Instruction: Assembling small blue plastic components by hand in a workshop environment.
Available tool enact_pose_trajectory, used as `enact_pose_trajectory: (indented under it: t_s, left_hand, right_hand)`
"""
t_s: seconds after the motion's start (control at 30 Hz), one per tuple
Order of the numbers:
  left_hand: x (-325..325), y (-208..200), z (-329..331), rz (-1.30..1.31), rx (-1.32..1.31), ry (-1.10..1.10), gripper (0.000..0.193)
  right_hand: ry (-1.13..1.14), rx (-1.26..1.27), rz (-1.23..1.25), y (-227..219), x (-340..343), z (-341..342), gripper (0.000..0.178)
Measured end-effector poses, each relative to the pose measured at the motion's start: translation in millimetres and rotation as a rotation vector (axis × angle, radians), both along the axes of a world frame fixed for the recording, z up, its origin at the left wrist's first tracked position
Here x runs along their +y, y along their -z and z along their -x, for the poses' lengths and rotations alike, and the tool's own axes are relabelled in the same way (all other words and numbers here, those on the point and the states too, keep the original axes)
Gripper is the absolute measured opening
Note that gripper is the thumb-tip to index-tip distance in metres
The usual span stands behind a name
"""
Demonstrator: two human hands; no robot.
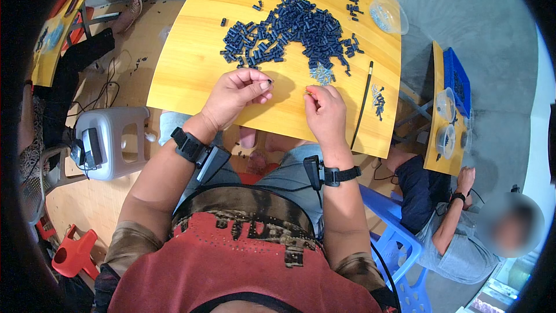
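Observation:
Between the thumb and fingertips of my left hand (236,95) is a small black plastic piece (269,82), mostly covered by the fingers. My right hand (327,110) is closed in a pinch a short way to the right, and what it may hold is too small to make out. Both hands hover over the near part of the yellow table (188,75). Beyond them spreads a big heap of short black plastic parts (307,26). A little pile of silver screws (322,74) lies at its near edge, just past my right hand.
Right of my hands lie a thin black stick (363,104) and a few screws with black bits (378,102). A clear plastic bowl (389,14) sits at the far right corner. Another person (446,232) sits at right, near a blue chair (399,243). A grey stool (113,145) stands left.

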State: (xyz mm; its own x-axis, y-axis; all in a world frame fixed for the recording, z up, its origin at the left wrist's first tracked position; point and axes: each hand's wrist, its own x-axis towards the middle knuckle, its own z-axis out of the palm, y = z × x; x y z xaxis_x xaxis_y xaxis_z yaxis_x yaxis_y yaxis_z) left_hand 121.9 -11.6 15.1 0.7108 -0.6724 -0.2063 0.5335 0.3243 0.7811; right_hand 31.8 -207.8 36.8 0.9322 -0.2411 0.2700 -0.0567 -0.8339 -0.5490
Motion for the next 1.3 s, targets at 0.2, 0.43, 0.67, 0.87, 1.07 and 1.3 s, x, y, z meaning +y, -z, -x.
enact_pose_trajectory:
  t_s: [0.2, 0.43, 0.67, 0.87, 1.07, 1.3]
  left_hand:
    - [-1, 2, 0, -0.004, 0.004, -0.008, 0.012]
    - [-1, 1, 3, -0.043, -0.044, -0.022, 0.013]
    - [2, 3, 8, -0.074, -0.213, 0.029, 0.014]
    - [2, 2, 11, -0.066, -0.247, 0.003, 0.014]
    - [3, 0, 16, -0.085, -0.298, 0.041, 0.015]
    - [5, -11, 24, -0.096, -0.296, 0.091, 0.017]
  right_hand:
    - [-0.014, 0.019, 0.032, -2, 2, -2, 0.008]
    - [-0.039, 0.064, 0.222, -10, 12, -1, 0.006]
    - [0.073, -0.012, -0.162, -15, 25, 4, 0.007]
    - [0.062, -0.038, -0.447, -16, 24, 5, 0.014]
    - [0.021, 0.076, -0.763, -32, 34, 9, 0.009]
    - [-0.026, 0.094, -1.107, -45, 41, 15, 0.010]
